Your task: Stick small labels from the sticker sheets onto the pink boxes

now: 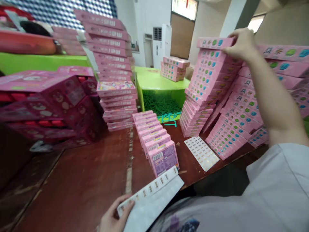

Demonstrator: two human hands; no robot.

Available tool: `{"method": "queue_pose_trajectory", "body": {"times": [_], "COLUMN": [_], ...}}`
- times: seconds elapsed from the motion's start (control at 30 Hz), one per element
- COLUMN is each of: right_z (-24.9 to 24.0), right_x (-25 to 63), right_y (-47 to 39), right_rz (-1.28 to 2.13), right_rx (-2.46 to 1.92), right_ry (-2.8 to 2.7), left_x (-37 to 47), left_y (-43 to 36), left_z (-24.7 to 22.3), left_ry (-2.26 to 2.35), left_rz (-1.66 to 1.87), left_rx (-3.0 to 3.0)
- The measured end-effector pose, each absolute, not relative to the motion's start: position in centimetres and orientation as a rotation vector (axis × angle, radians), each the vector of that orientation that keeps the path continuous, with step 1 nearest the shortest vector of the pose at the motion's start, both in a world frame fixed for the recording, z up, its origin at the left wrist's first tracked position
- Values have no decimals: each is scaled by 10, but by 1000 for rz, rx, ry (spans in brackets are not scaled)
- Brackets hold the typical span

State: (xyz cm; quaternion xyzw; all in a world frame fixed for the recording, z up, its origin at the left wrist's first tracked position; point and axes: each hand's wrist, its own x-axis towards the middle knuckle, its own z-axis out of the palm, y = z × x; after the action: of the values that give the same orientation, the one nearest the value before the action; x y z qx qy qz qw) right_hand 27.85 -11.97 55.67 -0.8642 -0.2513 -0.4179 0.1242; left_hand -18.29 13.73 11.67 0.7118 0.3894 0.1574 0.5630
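Between thumb and fingers, my left hand (118, 212) holds a sheet of stickers (154, 196), folded so that one row of labels faces up. My right hand (241, 43) is raised at the top of a tall stack of pink boxes (205, 79), its fingers closed around the end of the uppermost pink box (214, 42). A row of small pink boxes (164, 158) stands on edge in the middle of the table, just beyond the held sheet. A second sticker sheet (202, 153) lies flat to the right of that row.
More stacked pink boxes (241, 112) lean at the right, near my arm. Another tall stack (113, 61) rises left of centre, beside darker pink cartons (60, 96). Behind, a green bin (159, 80) holds green strips. The red-brown table (87, 183) has a near edge on the right.
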Motion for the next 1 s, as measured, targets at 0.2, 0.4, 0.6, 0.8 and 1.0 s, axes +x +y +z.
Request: {"method": "queue_pose_trajectory", "body": {"times": [0.2, 0.4, 0.6, 0.8, 1.0], "right_z": [434, 255, 224, 211, 200], "right_x": [155, 68, 88, 87, 92], "right_y": [-84, -53, -44, -56, -54], "right_rz": [-1170, -8, 208, 306, 439], "right_rx": [-2076, -1876, -1847, -1774, -1614], "right_ry": [-1549, -1982, -1764, -1618, -1657], "left_x": [-177, -156, -154, -156, -155], "left_y": [124, 112, 107, 106, 103], "left_z": [136, 154, 151, 138, 129], "left_ry": [937, 921, 919, 967, 958], "left_rz": [697, 852, 835, 653, 633], "left_rx": [1638, 1518, 1433, 1395, 1428]}}
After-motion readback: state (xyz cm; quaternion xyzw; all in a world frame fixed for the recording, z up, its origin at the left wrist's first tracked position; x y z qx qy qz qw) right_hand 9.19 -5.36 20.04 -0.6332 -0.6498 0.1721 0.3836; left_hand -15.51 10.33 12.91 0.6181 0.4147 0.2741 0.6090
